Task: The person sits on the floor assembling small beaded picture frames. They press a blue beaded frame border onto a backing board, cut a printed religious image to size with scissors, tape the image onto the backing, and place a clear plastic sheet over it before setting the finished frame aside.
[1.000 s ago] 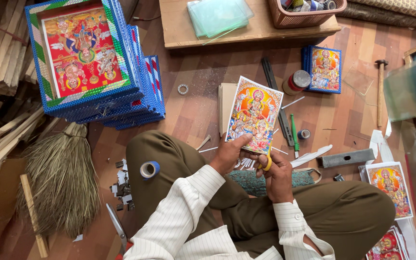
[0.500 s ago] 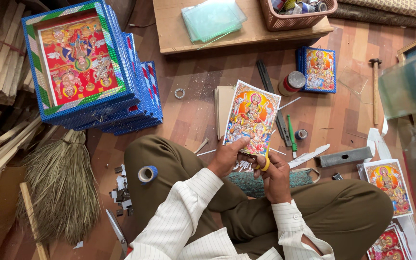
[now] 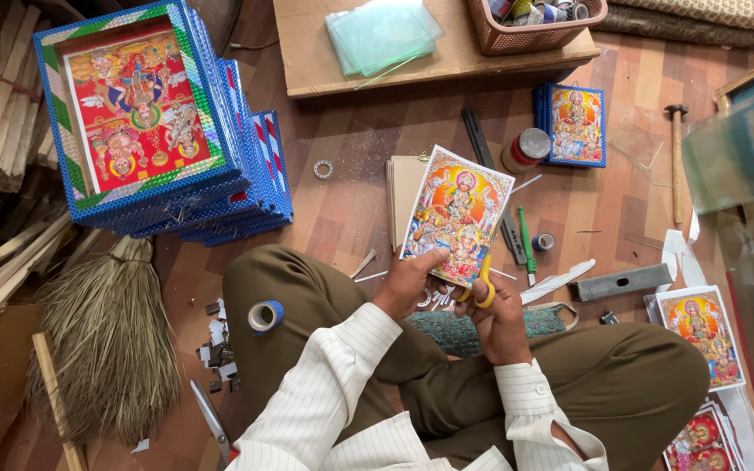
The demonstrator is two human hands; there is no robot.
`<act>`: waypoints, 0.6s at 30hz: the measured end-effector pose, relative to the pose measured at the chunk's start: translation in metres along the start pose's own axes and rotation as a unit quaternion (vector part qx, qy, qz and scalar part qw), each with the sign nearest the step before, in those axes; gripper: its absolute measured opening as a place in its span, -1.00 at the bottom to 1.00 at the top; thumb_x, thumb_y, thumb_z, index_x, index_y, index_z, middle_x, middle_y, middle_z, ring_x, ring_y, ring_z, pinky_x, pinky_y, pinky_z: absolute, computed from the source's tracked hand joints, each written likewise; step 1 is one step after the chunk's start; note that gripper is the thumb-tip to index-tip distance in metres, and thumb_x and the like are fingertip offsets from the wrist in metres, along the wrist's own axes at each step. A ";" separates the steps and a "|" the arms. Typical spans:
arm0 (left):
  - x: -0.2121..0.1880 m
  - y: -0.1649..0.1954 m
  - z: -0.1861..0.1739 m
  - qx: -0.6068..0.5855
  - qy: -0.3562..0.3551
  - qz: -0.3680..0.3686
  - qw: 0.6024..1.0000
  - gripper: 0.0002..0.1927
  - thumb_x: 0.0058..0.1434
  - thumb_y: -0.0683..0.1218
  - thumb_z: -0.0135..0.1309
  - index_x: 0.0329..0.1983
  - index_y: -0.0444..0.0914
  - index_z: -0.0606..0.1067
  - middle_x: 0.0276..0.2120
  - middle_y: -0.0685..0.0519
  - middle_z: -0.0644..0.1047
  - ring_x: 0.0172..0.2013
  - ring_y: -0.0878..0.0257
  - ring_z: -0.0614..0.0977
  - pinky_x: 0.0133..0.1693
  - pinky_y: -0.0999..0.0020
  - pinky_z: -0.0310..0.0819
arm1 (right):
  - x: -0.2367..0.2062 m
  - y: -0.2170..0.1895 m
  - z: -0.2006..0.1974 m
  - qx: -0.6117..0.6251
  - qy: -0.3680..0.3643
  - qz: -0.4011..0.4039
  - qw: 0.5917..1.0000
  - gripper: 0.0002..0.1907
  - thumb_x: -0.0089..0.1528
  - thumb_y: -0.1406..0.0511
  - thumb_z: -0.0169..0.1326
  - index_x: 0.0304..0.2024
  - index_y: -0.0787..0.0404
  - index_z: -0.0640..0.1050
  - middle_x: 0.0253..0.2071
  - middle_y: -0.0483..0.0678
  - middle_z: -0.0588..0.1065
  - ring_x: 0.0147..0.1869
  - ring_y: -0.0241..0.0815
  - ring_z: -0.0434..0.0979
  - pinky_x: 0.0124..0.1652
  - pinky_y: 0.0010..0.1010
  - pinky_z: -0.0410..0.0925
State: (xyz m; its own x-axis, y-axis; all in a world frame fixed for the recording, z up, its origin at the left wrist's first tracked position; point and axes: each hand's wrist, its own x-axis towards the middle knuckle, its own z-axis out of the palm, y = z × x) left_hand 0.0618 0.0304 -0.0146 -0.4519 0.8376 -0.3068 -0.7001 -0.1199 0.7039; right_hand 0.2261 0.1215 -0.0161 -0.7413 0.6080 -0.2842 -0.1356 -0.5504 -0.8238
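Both hands meet over the lap: the left hand pinches the near edge of a colourful religious print, holding it upright and tilted away, while the right hand is closed through the yellow handles of a pair of scissors set against the print's near right edge. Small paper offcuts lie just under the hands, so the step in hand looks like trimming the print's border; the next cut would call for the left hand to feed or turn the sheet while the blades follow the edge closely. Just beyond the print sit a stack of backing boards, a green pen and a small tape roll. Farther off to the right lie a small framed picture and a hammer; a metal bar rests near the right knee. To the far left stands a stack of blue-framed pictures, with a broom near it and a tape roll beside the left knee. Glass panes rest on a low wooden board at the far side.
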 end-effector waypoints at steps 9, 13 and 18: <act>-0.016 0.013 0.018 0.055 -0.033 0.006 0.998 -0.75 0.26 -0.14 0.07 -0.05 -0.37 0.46 -0.42 -0.01 0.59 -0.57 0.30 0.59 -0.59 0.43 0.47 | 0.003 -0.002 -0.001 0.016 0.040 -0.026 0.999 -0.68 0.32 0.23 0.13 -0.05 0.40 0.55 -0.25 0.00 0.59 -0.34 -0.26 0.52 -0.31 -0.44 0.36; -0.017 0.015 0.019 0.063 -0.033 0.005 0.997 -0.74 0.28 -0.13 0.07 -0.05 -0.40 0.46 -0.43 -0.01 0.58 -0.59 0.30 0.58 -0.58 0.43 0.47 | 0.002 -0.005 0.003 0.011 0.037 -0.037 0.999 -0.68 0.33 0.22 0.15 -0.07 0.41 0.55 -0.27 0.00 0.58 -0.35 -0.26 0.50 -0.32 -0.43 0.35; -0.016 0.014 0.018 0.083 -0.030 -0.003 0.996 -0.75 0.28 -0.13 0.08 -0.08 -0.41 0.47 -0.45 -0.02 0.58 -0.60 0.29 0.57 -0.58 0.43 0.48 | 0.001 -0.007 0.005 -0.006 0.061 -0.033 0.998 -0.68 0.32 0.22 0.16 -0.11 0.42 0.57 -0.33 0.00 0.57 -0.41 -0.27 0.47 -0.37 -0.48 0.31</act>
State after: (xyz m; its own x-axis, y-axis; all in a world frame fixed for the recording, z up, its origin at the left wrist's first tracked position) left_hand 0.0688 0.0245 0.0117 -0.4100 0.8694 -0.2758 -0.5995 -0.0290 0.7998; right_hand 0.2236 0.1231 -0.0080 -0.6447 0.7088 -0.2862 -0.1727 -0.4999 -0.8487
